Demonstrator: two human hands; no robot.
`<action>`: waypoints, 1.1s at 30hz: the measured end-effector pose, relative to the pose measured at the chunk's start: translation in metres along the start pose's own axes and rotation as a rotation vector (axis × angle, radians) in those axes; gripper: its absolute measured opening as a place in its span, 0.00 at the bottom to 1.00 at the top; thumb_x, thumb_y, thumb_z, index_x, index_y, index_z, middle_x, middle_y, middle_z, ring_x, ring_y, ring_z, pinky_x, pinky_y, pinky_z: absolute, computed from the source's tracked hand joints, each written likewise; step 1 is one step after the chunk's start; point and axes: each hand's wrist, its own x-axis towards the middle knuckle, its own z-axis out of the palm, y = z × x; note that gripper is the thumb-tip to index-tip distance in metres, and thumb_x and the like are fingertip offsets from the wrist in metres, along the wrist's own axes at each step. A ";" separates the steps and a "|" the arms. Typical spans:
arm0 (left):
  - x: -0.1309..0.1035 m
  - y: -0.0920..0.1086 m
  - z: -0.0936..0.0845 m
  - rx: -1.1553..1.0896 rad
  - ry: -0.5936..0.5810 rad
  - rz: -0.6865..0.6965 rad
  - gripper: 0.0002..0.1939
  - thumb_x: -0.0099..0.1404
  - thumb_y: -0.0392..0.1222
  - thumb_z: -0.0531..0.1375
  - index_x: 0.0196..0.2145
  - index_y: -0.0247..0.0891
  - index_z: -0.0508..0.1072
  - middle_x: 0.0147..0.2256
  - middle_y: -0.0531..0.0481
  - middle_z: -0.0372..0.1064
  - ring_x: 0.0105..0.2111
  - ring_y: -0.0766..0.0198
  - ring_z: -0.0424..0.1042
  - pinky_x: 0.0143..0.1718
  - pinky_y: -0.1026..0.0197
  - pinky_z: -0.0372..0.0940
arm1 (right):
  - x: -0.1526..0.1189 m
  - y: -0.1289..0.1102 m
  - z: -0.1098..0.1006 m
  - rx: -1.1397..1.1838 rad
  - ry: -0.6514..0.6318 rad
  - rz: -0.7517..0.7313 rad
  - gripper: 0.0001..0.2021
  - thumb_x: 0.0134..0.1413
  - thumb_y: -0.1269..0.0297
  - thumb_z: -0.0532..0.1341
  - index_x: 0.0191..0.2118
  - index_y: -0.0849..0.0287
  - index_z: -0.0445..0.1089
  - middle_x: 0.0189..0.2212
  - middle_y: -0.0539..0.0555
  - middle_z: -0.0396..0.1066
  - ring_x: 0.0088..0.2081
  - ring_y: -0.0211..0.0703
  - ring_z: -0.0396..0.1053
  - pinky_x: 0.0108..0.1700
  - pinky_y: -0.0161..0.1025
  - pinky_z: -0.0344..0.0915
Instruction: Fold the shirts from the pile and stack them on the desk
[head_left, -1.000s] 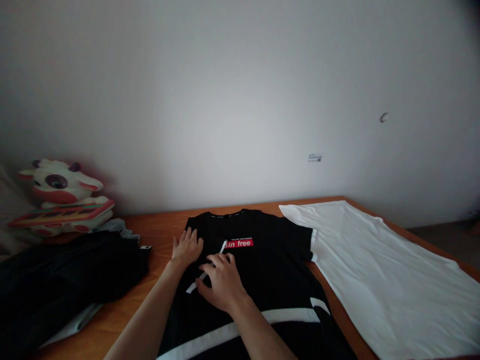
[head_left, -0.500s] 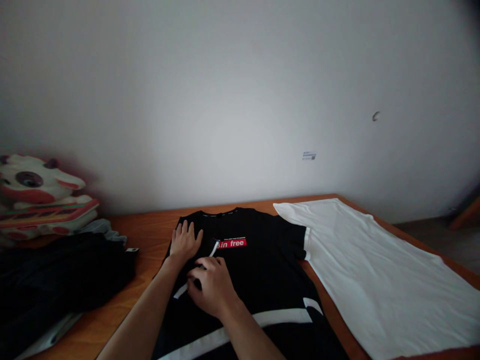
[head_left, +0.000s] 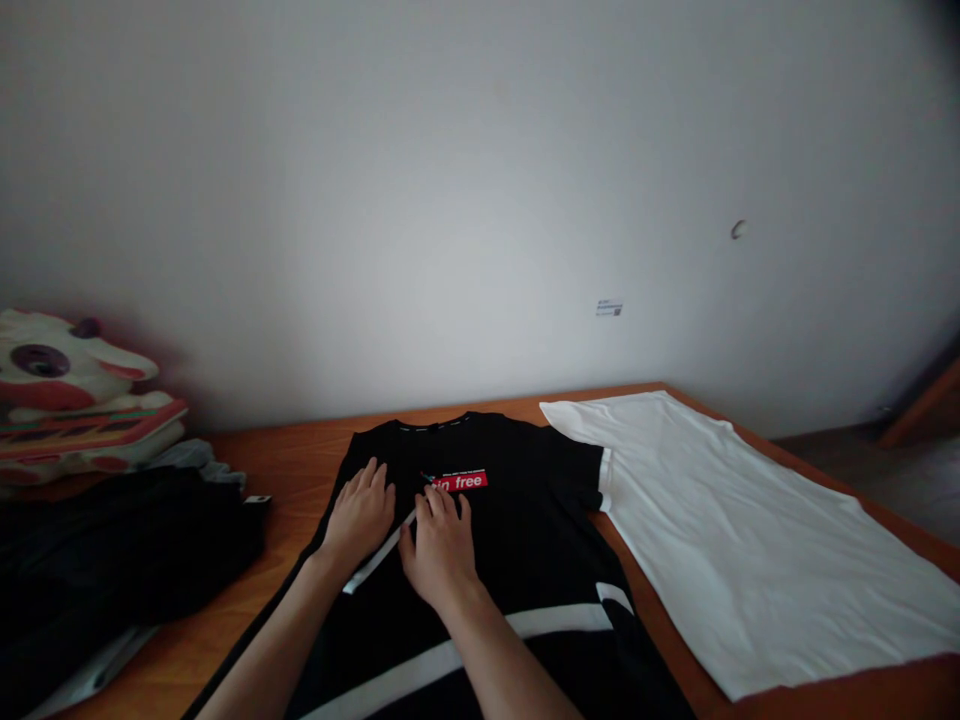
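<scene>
A black T-shirt (head_left: pixel 525 540) with a red printed label and white bands lies spread on the wooden surface. Its left sleeve is folded inward over the chest, the white cuff (head_left: pixel 375 556) running diagonally. My left hand (head_left: pixel 363 510) rests flat on the folded sleeve near the shirt's left edge, fingers spread slightly. Just to its right, my right hand (head_left: pixel 442 545) lies on the chest beside the cuff, fingers apart, below the red label (head_left: pixel 469 481). The right sleeve is stretched out and touches a white T-shirt (head_left: pixel 720 520).
On the left sit a pile of dark clothes (head_left: pixel 135 550) and a cow-shaped toy keyboard (head_left: pixel 90 435). The wooden surface (head_left: pixel 292 470) meets a pale wall (head_left: pixel 450 200) bearing a small sticker (head_left: pixel 609 308).
My right hand has opened from a curled pose and moved up on the shirt, off the cuff. My left hand has shifted slightly down. The view has turned slightly to the right.
</scene>
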 end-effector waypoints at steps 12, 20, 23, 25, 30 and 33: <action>-0.029 0.012 -0.017 0.166 -0.079 0.050 0.27 0.70 0.43 0.50 0.63 0.34 0.68 0.68 0.33 0.54 0.68 0.37 0.51 0.65 0.34 0.52 | 0.000 -0.001 -0.004 0.151 0.103 0.050 0.16 0.64 0.66 0.56 0.55 0.58 0.69 0.59 0.62 0.68 0.63 0.54 0.62 0.67 0.61 0.51; -0.047 0.052 -0.016 0.068 -0.138 0.078 0.33 0.68 0.45 0.48 0.68 0.35 0.58 0.70 0.40 0.47 0.70 0.45 0.49 0.67 0.38 0.51 | 0.012 0.011 -0.004 0.433 0.346 0.209 0.11 0.61 0.72 0.56 0.47 0.58 0.70 0.45 0.59 0.75 0.49 0.49 0.72 0.54 0.47 0.67; -0.049 0.053 -0.016 0.085 -0.129 0.056 0.34 0.68 0.47 0.48 0.69 0.34 0.55 0.70 0.41 0.46 0.70 0.48 0.47 0.68 0.41 0.49 | 0.013 0.015 -0.001 0.484 0.399 0.193 0.10 0.60 0.72 0.57 0.46 0.58 0.70 0.44 0.59 0.75 0.48 0.49 0.72 0.53 0.47 0.69; -0.049 0.052 -0.014 0.079 -0.111 0.041 0.34 0.69 0.48 0.47 0.69 0.35 0.54 0.70 0.42 0.47 0.70 0.49 0.48 0.68 0.41 0.49 | 0.012 0.017 0.001 0.499 0.423 0.186 0.09 0.60 0.72 0.57 0.45 0.58 0.69 0.44 0.59 0.74 0.47 0.48 0.72 0.52 0.46 0.69; -0.048 0.049 -0.007 0.029 -0.042 0.055 0.34 0.68 0.50 0.48 0.68 0.34 0.58 0.69 0.41 0.51 0.70 0.47 0.50 0.67 0.40 0.50 | 0.008 0.019 0.002 0.495 0.469 0.157 0.08 0.59 0.74 0.58 0.43 0.58 0.69 0.42 0.57 0.74 0.46 0.46 0.72 0.53 0.43 0.69; -0.049 0.048 -0.004 -0.029 0.034 0.049 0.35 0.69 0.52 0.46 0.67 0.31 0.59 0.69 0.40 0.50 0.69 0.48 0.52 0.67 0.42 0.52 | 0.005 0.019 0.001 0.483 0.477 0.166 0.08 0.58 0.74 0.58 0.42 0.58 0.69 0.41 0.57 0.74 0.45 0.45 0.73 0.51 0.43 0.69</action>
